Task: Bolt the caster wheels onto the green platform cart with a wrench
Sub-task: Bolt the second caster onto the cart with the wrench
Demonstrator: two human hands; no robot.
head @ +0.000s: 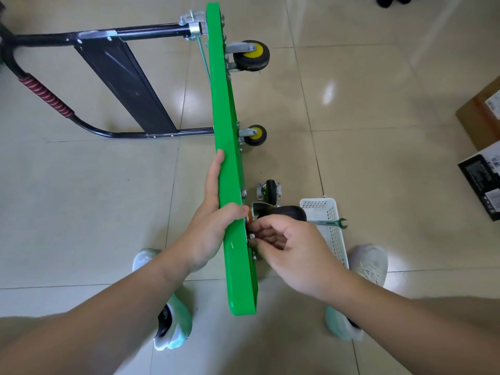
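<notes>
On the tiled floor (378,90): green platform cart (230,158) stood on edge, two yellow-hubbed casters (251,54) fitted at the far end

Near end: my left hand (213,215) wraps the deck's upper edge, thumb over the top; my right hand (292,247) pinches a bolt (252,236) at the plate of the black caster (289,212) held against the underside. Spare caster (270,192) loose on the floor just beyond; wrench (328,223) lying across the white basket (334,234), untouched; black folded handle (121,77) to the left
</notes>
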